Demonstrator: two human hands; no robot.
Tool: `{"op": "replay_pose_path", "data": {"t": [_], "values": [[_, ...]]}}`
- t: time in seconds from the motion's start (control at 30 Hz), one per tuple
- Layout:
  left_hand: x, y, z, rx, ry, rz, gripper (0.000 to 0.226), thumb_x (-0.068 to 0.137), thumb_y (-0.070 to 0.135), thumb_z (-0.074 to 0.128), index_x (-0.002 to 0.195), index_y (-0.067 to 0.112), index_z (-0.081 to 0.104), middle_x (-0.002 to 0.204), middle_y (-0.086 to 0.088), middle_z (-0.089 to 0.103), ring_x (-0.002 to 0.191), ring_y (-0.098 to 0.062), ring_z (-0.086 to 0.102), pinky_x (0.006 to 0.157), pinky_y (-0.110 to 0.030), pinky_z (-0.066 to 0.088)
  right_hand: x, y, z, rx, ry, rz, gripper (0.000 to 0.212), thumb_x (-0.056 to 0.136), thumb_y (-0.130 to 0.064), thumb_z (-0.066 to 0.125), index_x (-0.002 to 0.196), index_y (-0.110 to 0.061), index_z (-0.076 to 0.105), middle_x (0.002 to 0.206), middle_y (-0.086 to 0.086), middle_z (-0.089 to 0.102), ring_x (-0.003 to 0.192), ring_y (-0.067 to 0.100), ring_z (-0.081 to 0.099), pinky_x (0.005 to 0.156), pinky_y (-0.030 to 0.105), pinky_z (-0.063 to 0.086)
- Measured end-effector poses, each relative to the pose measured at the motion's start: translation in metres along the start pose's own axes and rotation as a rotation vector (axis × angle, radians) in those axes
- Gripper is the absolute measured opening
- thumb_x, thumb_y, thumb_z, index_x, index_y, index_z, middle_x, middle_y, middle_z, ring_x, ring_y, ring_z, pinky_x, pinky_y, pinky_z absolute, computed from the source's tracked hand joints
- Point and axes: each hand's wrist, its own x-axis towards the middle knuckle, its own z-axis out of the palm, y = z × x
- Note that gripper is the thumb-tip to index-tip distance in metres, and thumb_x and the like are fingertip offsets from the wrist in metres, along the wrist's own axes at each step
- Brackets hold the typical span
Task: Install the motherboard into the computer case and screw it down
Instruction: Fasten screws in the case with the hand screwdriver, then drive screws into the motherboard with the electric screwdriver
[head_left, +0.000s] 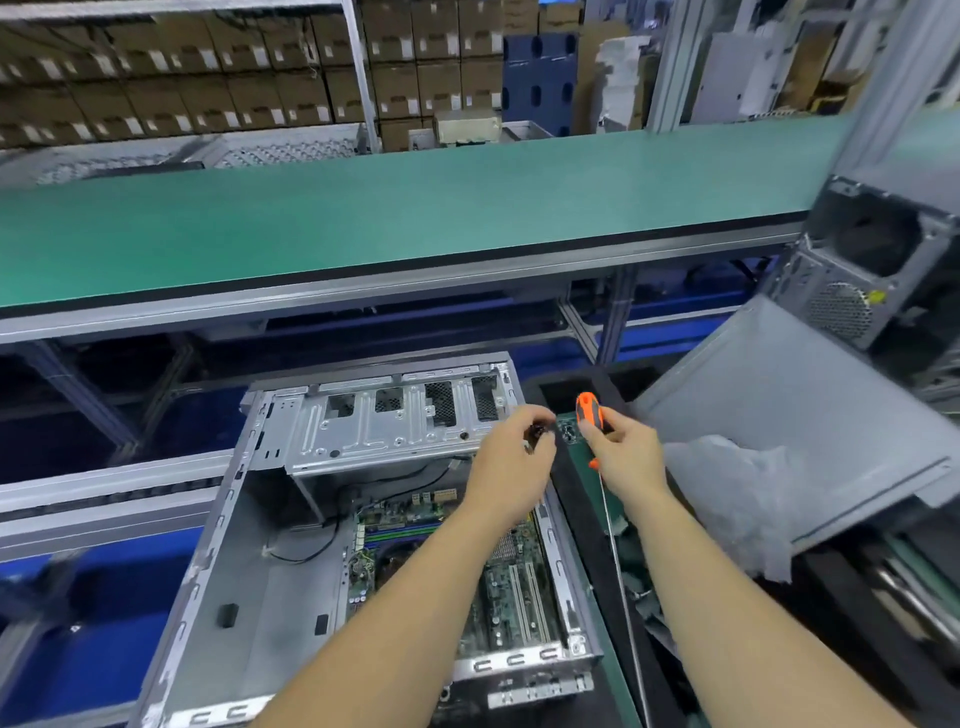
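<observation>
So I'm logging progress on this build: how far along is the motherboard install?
Done: the green motherboard already lies inside the open grey metal computer case. In hand: the right hand grips the orange-handled screwdriver, shaft pointing down, while the left hand pinches something small and dark, likely screws, in its fingers. Left: driving the screws; none can be confirmed as fitted.

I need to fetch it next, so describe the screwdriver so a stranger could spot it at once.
Start at the open grey metal computer case lying below the long green conveyor belt. Just past its far right corner, the right hand grips the screwdriver: the only bright orange-and-black thing here, its thin steel shaft pointing back towards the person.
</observation>
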Motion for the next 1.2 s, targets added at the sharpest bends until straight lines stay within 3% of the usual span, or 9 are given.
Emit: {"op": "replay_pose_path", "data": {"t": [0.1,0.27,0.4,0.57,0.67,0.83,0.93,1.07,1.2], "values": [[0.004,-0.003,0.006,0.122,0.006,0.065,0.021,0.099,0.024,0.054,0.115,0.033,0.062,0.079,0.02,0.056,0.066,0.003,0.05,0.064,-0.023,0.04,0.0,0.04,0.015,-0.144,-0.048,0.042,0.035,0.094,-0.029,0.071,0.129,-0.025,0.069,0.075,0.002,0.067,0.067,0.013,0.065,0.063,0.026,0.048],[0.007,-0.011,0.013,0.162,0.022,0.089,0.022,0.1,0.023,0.053,0.119,0.028,0.062,0.086,0.02,0.053,0.075,0.001,0.048,0.073,-0.022,0.04,-0.004,0.079,0.033,-0.368,-0.165,0.131,0.038,0.087,-0.018,0.077,0.124,-0.018,0.068,0.076,-0.006,0.063,0.084,0.022,0.062,0.08,0.034,0.05],[0.008,-0.017,0.015,0.148,0.06,0.076,0.02,0.1,0.023,0.054,0.116,0.028,0.063,0.073,0.027,0.051,0.07,0.009,0.048,0.065,-0.011,0.033,-0.008,0.091,0.037,-0.415,-0.204,0.144,0.037,0.08,-0.019,0.084,0.114,-0.013,0.071,0.075,-0.006,0.065,0.082,0.019,0.064,0.08,0.031,0.049],[0.01,-0.018,0.02,0.055,0.108,0.022,0.019,0.098,0.022,0.056,0.114,0.03,0.064,0.071,0.032,0.054,0.067,0.008,0.05,0.062,-0.008,0.035,-0.004,0.079,0.034,-0.389,-0.187,0.128,0.034,0.092,-0.026,0.072,0.122,-0.012,0.068,0.091,-0.006,0.064,0.054,-0.01,0.059,0.051,0.005,0.037],[0.013,-0.015,0.023,-0.068,0.159,-0.037,0.018,0.098,0.02,0.056,0.11,0.031,0.064,0.073,0.025,0.056,0.066,0.003,0.05,0.063,-0.011,0.038,0.001,0.058,0.029,-0.315,-0.14,0.1,0.034,0.098,-0.023,0.063,0.13,-0.013,0.066,0.108,-0.001,0.064,0.072,0.0,0.056,0.051,0.004,0.039],[0.013,-0.008,0.017,-0.249,0.24,-0.136,0.016,0.096,0.012,0.056,0.105,0.022,0.064,0.084,0.011,0.061,0.062,0.003,0.05,0.061,-0.012,0.042,0.0,-0.003,0.03,-0.158,-0.083,-0.041,0.024,0.1,-0.02,0.057,0.118,-0.019,0.072,0.105,-0.007,0.069,0.1,0.011,0.063,0.082,0.025,0.048],[0.005,0.001,0.011,-0.296,0.25,-0.186,0.013,0.096,0.012,0.057,0.103,0.019,0.065,0.083,0.003,0.063,0.062,-0.007,0.051,0.061,-0.023,0.042,-0.019,-0.045,0.034,-0.105,-0.046,-0.161,0.02,0.097,-0.015,0.057,0.103,-0.023,0.074,0.09,-0.013,0.068,0.089,0.004,0.064,0.072,0.017,0.044],[-0.022,0.004,-0.014,-0.467,0.347,-0.257,0.007,0.095,0.019,0.059,0.096,0.021,0.066,0.085,-0.004,0.072,0.067,-0.014,0.062,0.057,-0.028,0.048,-0.071,-0.085,0.056,-0.103,-0.114,-0.278,0.02,0.097,-0.019,0.055,0.095,-0.019,0.075,0.091,-0.007,0.071,0.088,0.01,0.065,0.078,0.026,0.05],[-0.076,-0.013,-0.06,-0.521,0.495,-0.232,0.011,0.09,0.024,0.06,0.08,0.026,0.062,0.065,0.013,0.066,0.058,-0.005,0.059,0.05,-0.022,0.044,-0.137,-0.104,0.095,-0.071,-0.208,-0.309,0.026,0.1,-0.02,0.052,0.086,-0.012,0.073,0.085,-0.002,0.069,0.084,0.016,0.064,0.074,0.033,0.051]]}}
